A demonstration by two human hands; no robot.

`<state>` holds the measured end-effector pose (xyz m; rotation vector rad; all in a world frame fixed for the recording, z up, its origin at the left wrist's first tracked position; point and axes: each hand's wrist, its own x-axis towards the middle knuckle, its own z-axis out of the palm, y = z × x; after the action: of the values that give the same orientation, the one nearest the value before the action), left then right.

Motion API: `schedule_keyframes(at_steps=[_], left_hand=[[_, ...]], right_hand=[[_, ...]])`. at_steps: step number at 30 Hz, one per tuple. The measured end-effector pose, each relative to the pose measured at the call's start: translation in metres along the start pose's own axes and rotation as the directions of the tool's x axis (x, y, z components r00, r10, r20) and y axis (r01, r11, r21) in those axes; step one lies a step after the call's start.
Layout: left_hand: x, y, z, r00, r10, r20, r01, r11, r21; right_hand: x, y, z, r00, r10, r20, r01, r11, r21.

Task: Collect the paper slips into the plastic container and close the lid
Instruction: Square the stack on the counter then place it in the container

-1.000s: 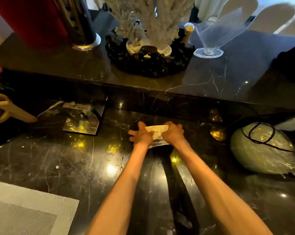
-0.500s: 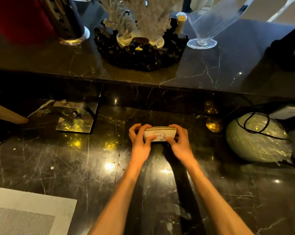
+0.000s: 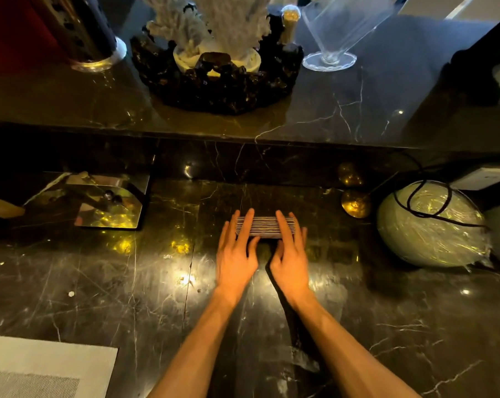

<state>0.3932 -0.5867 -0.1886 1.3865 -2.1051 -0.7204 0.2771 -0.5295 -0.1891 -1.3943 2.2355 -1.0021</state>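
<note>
A stack of paper slips (image 3: 264,226) stands on its long edge on the dark marble counter (image 3: 128,282), so I see the striped edges from above. My left hand (image 3: 235,254) holds the stack's left end, with its fingers laid over the top. My right hand (image 3: 290,254) holds the right end the same way. A shiny, reflective box-like holder (image 3: 108,202) sits to the left by the raised ledge. I cannot tell whether it is the plastic container.
A raised marble ledge (image 3: 243,136) runs behind the stack and carries a coral ornament in a dark basket (image 3: 214,79) and a clear glass vase (image 3: 332,38). At the right lie a pale wrapped ball with a black cord (image 3: 429,225) and a gold ball (image 3: 355,203). A placemat (image 3: 42,369) lies at the front left.
The slips lay flat under both hands, then were gathered and turned up onto their edge. Both hands now have their fingers stretched over the top of the squared stack.
</note>
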Motion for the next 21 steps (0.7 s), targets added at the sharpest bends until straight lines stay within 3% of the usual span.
schedule_keyframes(at_steps=[5, 9, 12, 16, 21], left_hand=[[-0.0015, 0.0008, -0.0014, 0.999, -0.035, 0.018, 0.036, 0.998, -0.044], [-0.004, 0.0027, -0.0044, 0.998, 0.057, -0.007, -0.057, 0.997, -0.041], [-0.001, 0.0042, -0.0039, 0.998, -0.037, 0.051, 0.042, 0.995, -0.089], [-0.0029, 0.0047, -0.0035, 0.995, 0.085, 0.048, -0.08, 0.991, -0.106], [0.0, 0.0047, -0.0017, 0.998, 0.026, 0.05, -0.019, 0.991, -0.135]], right_hand=[[-0.0001, 0.005, 0.0008, 1.0, 0.009, 0.008, -0.009, 1.0, 0.022], [-0.0031, 0.0055, -0.0018, 0.996, -0.093, -0.002, 0.093, 0.994, 0.055], [-0.0011, 0.0027, 0.0006, 0.999, -0.002, 0.053, 0.0, 0.999, 0.044], [-0.0031, 0.003, -0.0002, 0.997, -0.075, 0.001, 0.075, 0.996, 0.054], [0.0002, 0.0037, 0.0019, 1.0, -0.019, -0.009, 0.02, 0.999, 0.025]])
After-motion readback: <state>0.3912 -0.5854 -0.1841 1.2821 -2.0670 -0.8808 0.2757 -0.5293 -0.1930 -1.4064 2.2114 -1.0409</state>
